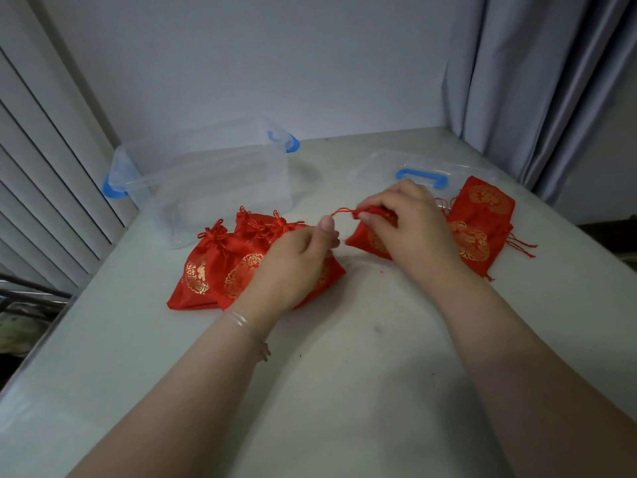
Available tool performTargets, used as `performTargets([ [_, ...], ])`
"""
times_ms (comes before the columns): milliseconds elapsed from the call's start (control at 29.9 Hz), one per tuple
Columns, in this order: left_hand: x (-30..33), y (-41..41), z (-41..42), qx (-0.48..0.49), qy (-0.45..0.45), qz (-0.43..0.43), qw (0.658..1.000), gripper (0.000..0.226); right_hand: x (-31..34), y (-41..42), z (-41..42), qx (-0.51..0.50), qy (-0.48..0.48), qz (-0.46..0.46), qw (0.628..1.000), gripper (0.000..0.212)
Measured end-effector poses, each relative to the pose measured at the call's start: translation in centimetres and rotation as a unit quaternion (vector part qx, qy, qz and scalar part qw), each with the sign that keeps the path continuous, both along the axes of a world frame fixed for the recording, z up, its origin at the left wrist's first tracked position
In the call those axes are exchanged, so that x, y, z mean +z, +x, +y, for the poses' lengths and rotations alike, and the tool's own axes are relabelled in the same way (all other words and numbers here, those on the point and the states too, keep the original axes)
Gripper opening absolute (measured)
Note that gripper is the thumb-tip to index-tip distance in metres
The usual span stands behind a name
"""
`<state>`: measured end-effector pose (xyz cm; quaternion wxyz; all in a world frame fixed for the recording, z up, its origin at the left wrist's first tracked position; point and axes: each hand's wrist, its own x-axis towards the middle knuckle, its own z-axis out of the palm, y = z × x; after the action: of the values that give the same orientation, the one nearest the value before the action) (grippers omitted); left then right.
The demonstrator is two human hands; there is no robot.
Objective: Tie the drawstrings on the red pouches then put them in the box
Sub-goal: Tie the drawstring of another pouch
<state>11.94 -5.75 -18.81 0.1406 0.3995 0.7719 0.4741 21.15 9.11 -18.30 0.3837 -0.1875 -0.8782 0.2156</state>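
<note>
A small red pouch [362,238] with a gold print sits under my right hand [410,229], whose fingers pinch its gathered neck. Its red drawstring [341,212] runs left to my left hand [300,260], which pinches the cord's end between thumb and curled fingers. A group of tied red pouches [220,267] lies on the table to the left, partly beneath my left hand. More flat red pouches [482,222] with loose strings are stacked to the right. The clear plastic box [206,188] with blue latches stands open at the back left.
The box's clear lid [420,167] with a blue handle lies flat at the back right. A grey curtain [537,81] hangs at the right, slatted panels at the left. The pale table [344,374] drops off along its left edge.
</note>
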Motion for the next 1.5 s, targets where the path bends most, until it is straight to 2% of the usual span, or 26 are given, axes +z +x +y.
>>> performTargets([
  [67, 0.2, 0.0, 0.2, -0.038, 0.029, -0.185, 0.982, 0.064, 0.0, -0.3, -1.6, 0.076, -0.004, 0.03, 0.997, 0.018],
  [134, 0.1, -0.2, 0.3, -0.078, 0.084, -0.278, 0.954, 0.063, -0.3, -0.6, -3.0, 0.139, 0.003, 0.021, 0.99, 0.023],
  [234, 0.3, -0.5, 0.0, -0.063, 0.145, -0.332, 0.93, 0.048, -0.9, -0.9, -4.2, 0.191, -0.03, -0.037, 0.98, 0.025],
  [267, 0.4, -0.6, 0.0, -0.051, 0.15, -0.338, 0.928, 0.043, -1.0, -0.9, -4.3, 0.198, -0.046, -0.031, 0.979, 0.022],
  [368, 0.5, -0.8, -0.1, -0.034, 0.151, -0.361, 0.919, 0.037, -1.1, -1.0, -4.0, 0.153, -0.05, 0.082, 0.983, 0.016],
  [435, 0.7, -0.8, -0.2, -0.023, 0.147, -0.377, 0.914, 0.034, -1.0, -1.0, -3.3, 0.099, -0.055, 0.105, 0.988, 0.027],
  [535, 0.8, -0.8, -0.1, -0.015, 0.156, -0.378, 0.912, 0.026, -0.8, -0.7, -2.0, 0.098, -0.166, 0.019, 0.981, 0.047],
  [669, 0.7, -0.8, 0.1, 0.016, 0.169, -0.346, 0.923, 0.03, -1.1, -0.9, -1.2, 0.117, -0.255, -0.062, 0.958, 0.029],
  [802, 0.2, -1.7, 0.0, 0.066, 0.172, -0.283, 0.941, 0.043, -1.2, -1.0, -0.6, 0.109, -0.244, -0.074, 0.961, 0.024],
  [936, 0.1, -2.8, 0.3, 0.111, 0.166, -0.299, 0.933, 0.052, -0.8, -0.4, 0.3, 0.088, -0.246, -0.074, 0.962, 0.04],
  [1036, 0.3, -2.9, -0.2, 0.144, 0.145, -0.224, 0.953, 0.054, -0.6, 0.0, 1.0, 0.069, -0.296, -0.047, 0.952, 0.035],
  [1103, 0.4, -3.3, -0.6, 0.131, 0.156, -0.2, 0.958, 0.056, -0.8, 0.1, 1.5, 0.055, -0.351, -0.024, 0.935, 0.036],
  [1237, 0.6, -4.3, -0.5, 0.087, 0.218, -0.268, 0.934, 0.06, -1.2, 0.1, 2.2, 0.034, -0.393, -0.004, 0.919, 0.034],
  [1337, 0.7, -3.6, -0.7, -0.038, 0.287, -0.292, 0.912, 0.064, -1.4, -0.1, 2.2, 0.019, -0.373, -0.002, 0.928, 0.032],
  [1404, 0.7, -2.5, -0.8, -0.11, 0.293, -0.255, 0.915, 0.061, -1.7, -0.5, 2.0, 0.018, -0.353, -0.009, 0.935, 0.033],
  [1505, 0.8, -1.2, -0.8, -0.153, 0.295, -0.175, 0.927, 0.052, -2.1, -1.3, 0.9, 0.03, -0.323, -0.048, 0.945, 0.035],
])
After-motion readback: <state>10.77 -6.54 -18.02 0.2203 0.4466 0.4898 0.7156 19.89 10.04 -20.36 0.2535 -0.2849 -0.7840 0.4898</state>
